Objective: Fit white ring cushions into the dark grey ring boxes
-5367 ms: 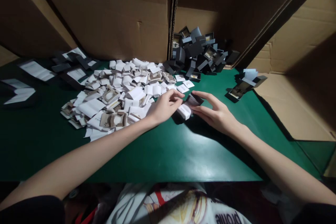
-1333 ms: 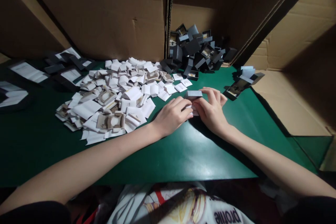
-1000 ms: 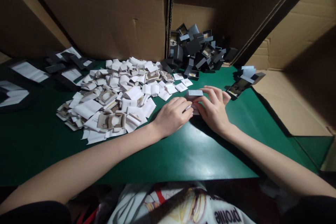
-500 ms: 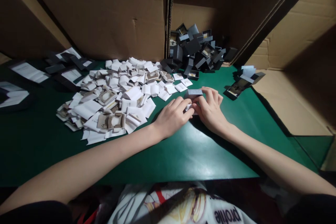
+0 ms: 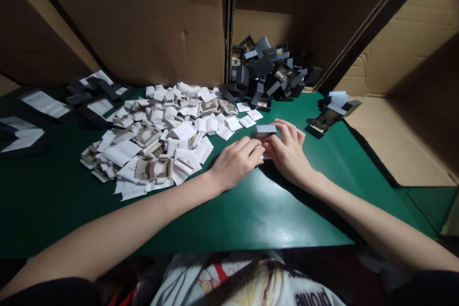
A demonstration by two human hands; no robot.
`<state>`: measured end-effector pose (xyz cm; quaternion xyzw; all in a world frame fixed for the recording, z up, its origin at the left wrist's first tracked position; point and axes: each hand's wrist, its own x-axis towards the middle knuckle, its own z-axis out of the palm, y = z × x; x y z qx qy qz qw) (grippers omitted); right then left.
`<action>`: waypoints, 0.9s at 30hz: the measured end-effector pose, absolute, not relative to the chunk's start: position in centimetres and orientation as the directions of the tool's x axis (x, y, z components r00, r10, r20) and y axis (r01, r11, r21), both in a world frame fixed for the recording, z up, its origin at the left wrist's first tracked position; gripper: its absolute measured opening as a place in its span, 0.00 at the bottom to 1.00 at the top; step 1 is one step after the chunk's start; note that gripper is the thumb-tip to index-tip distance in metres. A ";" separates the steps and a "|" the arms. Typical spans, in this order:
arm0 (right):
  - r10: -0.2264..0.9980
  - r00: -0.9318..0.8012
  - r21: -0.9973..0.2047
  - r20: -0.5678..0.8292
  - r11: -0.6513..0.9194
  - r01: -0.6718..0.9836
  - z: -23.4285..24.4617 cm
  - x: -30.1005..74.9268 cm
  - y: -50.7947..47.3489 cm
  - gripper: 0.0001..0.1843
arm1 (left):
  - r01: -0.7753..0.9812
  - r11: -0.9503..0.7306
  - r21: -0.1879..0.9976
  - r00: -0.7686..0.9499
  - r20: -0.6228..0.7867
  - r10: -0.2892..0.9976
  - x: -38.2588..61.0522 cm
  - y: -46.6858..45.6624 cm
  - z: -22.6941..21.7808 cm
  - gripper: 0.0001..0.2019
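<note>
A small dark grey box [image 5: 264,130] stands on the green table between my hands, its upper part showing above the fingers. My right hand [image 5: 289,150] is closed around its right side, fingers bent over it. My left hand [image 5: 236,160] pinches at the front of the box, its fingertips meeting those of the right. Under these fingertips a bit of a white card insert [image 5: 266,155] shows; most of it is hidden. Just left of my hands spreads a heap of folded white card inserts [image 5: 182,129], some showing brown undersides with round cut-outs.
Several dark boxes [image 5: 265,67] are piled inside a cardboard carton [image 5: 265,19] at the back. More open boxes [image 5: 324,122] lie to the right, beside a carton flap [image 5: 394,138]. Dark pieces with white paper [image 5: 46,103] lie far left on the green table [image 5: 287,220].
The white insert between my fingers shows less than before, and my left fingertips have pressed slightly inward. The view has shifted a little; the piles are unchanged.
</note>
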<state>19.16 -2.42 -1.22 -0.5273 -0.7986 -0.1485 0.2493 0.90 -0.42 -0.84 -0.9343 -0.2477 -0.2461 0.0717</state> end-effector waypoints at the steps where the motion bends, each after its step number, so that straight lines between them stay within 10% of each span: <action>1: 0.767 -0.319 -0.030 0.557 0.403 0.915 -1.2 19.2 -2.4 0.08 | 0.497 -0.867 -0.033 0.755 0.508 0.414 0.9 -0.4 -0.8 0.10; 16: 0.767 -0.252 -0.344 0.590 0.521 0.781 -1.5 19.9 -1.5 0.07 | 0.478 -0.868 -0.137 0.788 0.504 0.354 0.8 -1.0 -0.1 0.10; 27: 0.729 -0.402 -0.343 0.554 0.640 0.687 -0.9 21.3 -1.0 0.09 | 0.508 -0.834 -0.217 0.808 0.456 0.373 0.5 -1.2 0.0 0.12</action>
